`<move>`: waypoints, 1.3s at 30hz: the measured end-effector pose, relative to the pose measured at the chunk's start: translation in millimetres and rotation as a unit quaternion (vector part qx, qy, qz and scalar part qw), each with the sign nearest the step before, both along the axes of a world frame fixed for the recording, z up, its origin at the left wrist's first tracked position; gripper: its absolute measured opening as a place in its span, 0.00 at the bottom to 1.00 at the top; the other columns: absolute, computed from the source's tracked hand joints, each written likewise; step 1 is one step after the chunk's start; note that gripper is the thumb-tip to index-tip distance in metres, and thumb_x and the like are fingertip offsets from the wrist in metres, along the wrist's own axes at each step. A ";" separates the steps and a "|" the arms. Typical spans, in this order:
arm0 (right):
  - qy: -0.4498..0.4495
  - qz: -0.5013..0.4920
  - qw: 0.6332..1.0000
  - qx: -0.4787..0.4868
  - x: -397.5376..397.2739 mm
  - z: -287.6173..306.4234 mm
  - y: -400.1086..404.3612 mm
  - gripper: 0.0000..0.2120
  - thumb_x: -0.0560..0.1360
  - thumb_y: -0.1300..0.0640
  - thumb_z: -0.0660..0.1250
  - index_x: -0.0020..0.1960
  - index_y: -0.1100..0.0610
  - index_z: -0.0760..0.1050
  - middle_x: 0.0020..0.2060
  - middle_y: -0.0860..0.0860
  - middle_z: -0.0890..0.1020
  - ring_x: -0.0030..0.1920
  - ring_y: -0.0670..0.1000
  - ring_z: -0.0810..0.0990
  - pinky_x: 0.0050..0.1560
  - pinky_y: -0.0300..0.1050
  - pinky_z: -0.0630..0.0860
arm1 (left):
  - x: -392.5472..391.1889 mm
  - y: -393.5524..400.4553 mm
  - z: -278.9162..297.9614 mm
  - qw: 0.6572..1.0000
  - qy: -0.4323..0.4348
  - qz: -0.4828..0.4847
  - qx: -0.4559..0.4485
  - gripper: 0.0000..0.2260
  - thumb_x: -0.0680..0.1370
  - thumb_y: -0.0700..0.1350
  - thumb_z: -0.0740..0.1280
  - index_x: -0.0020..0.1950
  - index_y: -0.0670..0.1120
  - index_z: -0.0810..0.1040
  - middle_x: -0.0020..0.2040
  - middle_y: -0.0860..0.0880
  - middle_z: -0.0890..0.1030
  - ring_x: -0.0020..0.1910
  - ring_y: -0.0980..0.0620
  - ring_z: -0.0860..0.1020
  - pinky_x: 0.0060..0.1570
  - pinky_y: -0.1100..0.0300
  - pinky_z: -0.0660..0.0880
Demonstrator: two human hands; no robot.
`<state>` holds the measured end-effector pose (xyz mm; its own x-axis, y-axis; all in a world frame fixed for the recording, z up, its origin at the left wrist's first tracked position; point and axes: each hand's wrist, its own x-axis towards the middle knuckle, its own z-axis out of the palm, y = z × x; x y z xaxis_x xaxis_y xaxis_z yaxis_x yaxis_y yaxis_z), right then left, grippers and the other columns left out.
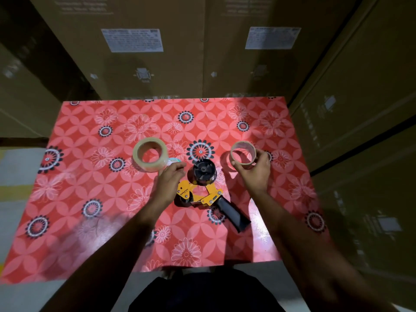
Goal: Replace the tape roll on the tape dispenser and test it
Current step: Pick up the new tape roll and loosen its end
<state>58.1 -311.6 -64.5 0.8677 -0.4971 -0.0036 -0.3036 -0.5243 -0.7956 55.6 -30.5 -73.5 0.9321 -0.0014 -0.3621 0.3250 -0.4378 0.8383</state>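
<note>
My right hand (253,171) grips the empty cardboard core (243,153) above open tablecloth (90,176); my left hand (170,179) hovers loosely curled, seemingly empty, between the full tape roll (150,154) and the bare-spindled dispenser (203,188) mid-table.

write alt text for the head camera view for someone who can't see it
A person's right hand holds a spent tape core above a red floral table; the left hand hovers beside a yellow tape dispenser, near a full tape roll.
</note>
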 end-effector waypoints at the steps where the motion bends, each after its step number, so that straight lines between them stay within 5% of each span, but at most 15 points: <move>1: 0.018 0.017 1.000 -0.008 2.0 -4.4 -5.3 0.37 0.61 0.45 0.82 0.61 0.63 0.72 0.56 0.60 0.78 0.58 0.62 0.77 0.60 0.59 0.74 | -4.6 0.5 1.8 1.000 -0.004 -0.012 0.014 0.15 0.73 0.61 0.63 0.57 0.76 0.77 0.64 0.54 0.78 0.68 0.48 0.77 0.70 0.36 0.73; 4: 0.059 0.050 0.997 -0.004 1.0 -12.4 -11.8 0.40 0.61 0.50 0.85 0.63 0.65 0.71 0.58 0.61 0.78 0.61 0.64 0.76 0.62 0.56 0.72 | -26.1 -5.5 20.7 0.995 -0.019 -0.045 0.082 0.21 0.72 0.53 0.67 0.65 0.66 0.77 0.63 0.54 0.74 0.69 0.45 0.71 0.69 0.39 0.71; 7: 0.036 0.054 0.996 -0.063 -7.7 -5.9 -11.7 0.45 0.64 0.43 0.82 0.71 0.64 0.67 0.65 0.62 0.74 0.68 0.63 0.70 0.70 0.59 0.67 | -42.4 -4.1 19.9 0.987 -0.061 -0.055 0.138 0.23 0.78 0.43 0.72 0.72 0.53 0.75 0.68 0.46 0.72 0.70 0.43 0.70 0.69 0.40 0.71; 9: -0.042 0.114 0.985 -0.124 -19.8 9.6 -6.1 0.36 0.72 0.45 0.76 0.73 0.60 0.67 0.68 0.60 0.73 0.69 0.60 0.69 0.69 0.62 0.68 | -50.8 -0.4 14.4 0.984 -0.073 -0.045 0.158 0.24 0.80 0.46 0.73 0.75 0.53 0.72 0.69 0.45 0.71 0.69 0.42 0.73 0.69 0.39 0.73; 13: -0.079 0.426 0.870 -0.235 -49.2 27.9 23.9 0.26 0.79 0.43 0.66 0.75 0.49 0.69 0.76 0.54 0.69 0.75 0.56 0.66 0.74 0.59 0.64 | -60.2 -3.0 15.1 0.981 -0.057 -0.007 0.185 0.25 0.82 0.55 0.71 0.76 0.48 0.70 0.63 0.41 0.77 0.60 0.40 0.79 0.59 0.40 0.80; 16: -0.050 0.528 0.797 -0.288 -67.6 6.9 50.9 0.28 0.80 0.42 0.61 0.78 0.47 0.64 0.80 0.52 0.64 0.80 0.58 0.60 0.76 0.59 0.57 | -60.5 -7.4 16.9 0.985 -0.075 0.006 0.156 0.19 0.83 0.52 0.71 0.71 0.44 0.74 0.53 0.42 0.83 0.50 0.41 0.82 0.48 0.50 0.78; 22: -0.002 0.367 0.894 -0.258 -81.8 -0.2 100.4 0.26 0.80 0.51 0.62 0.77 0.47 0.64 0.78 0.53 0.67 0.78 0.59 0.60 0.73 0.61 0.65 | -48.1 -13.5 24.1 0.993 -0.073 0.037 0.084 0.16 0.85 0.43 0.68 0.73 0.43 0.75 0.61 0.46 0.82 0.60 0.44 0.82 0.59 0.52 0.77; 28: 0.061 0.283 0.925 -0.247 -59.1 6.1 138.5 0.31 0.77 0.50 0.64 0.79 0.49 0.61 0.78 0.55 0.66 0.79 0.61 0.59 0.71 0.64 0.64 | -52.3 -3.4 17.7 0.994 -0.076 -0.056 0.054 0.27 0.85 0.40 0.66 0.83 0.45 0.64 0.79 0.44 0.72 0.76 0.45 0.73 0.76 0.44 0.70; 31: 0.069 0.295 0.921 -0.246 -48.7 8.1 139.2 0.36 0.74 0.51 0.67 0.80 0.51 0.60 0.78 0.56 0.65 0.79 0.62 0.57 0.70 0.64 0.67 | -55.0 9.8 15.3 0.987 -0.083 -0.097 0.099 0.25 0.83 0.46 0.64 0.81 0.49 0.67 0.77 0.45 0.73 0.76 0.44 0.72 0.75 0.44 0.70; 35: 0.058 0.337 0.903 -0.260 -47.5 5.0 128.2 0.37 0.75 0.51 0.66 0.81 0.52 0.57 0.79 0.55 0.63 0.80 0.62 0.53 0.75 0.60 0.65 | -39.2 32.1 14.3 0.960 -0.147 -0.110 0.210 0.23 0.81 0.41 0.69 0.77 0.47 0.70 0.71 0.45 0.76 0.70 0.41 0.71 0.70 0.39 0.71; 39: 0.051 0.362 0.895 -0.254 -49.5 8.8 121.5 0.35 0.76 0.51 0.65 0.80 0.54 0.58 0.79 0.55 0.63 0.81 0.62 0.52 0.77 0.63 0.60 | 1.4 52.1 29.2 0.915 -0.164 -0.133 0.344 0.28 0.81 0.39 0.68 0.80 0.48 0.66 0.76 0.46 0.72 0.77 0.44 0.67 0.78 0.41 0.63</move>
<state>8.7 -190.1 -55.7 0.9711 0.2362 -0.0351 0.2048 -0.8994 -0.3861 57.0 21.6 -44.3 0.9906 -0.1209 -0.0643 -0.0892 -0.9259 0.3672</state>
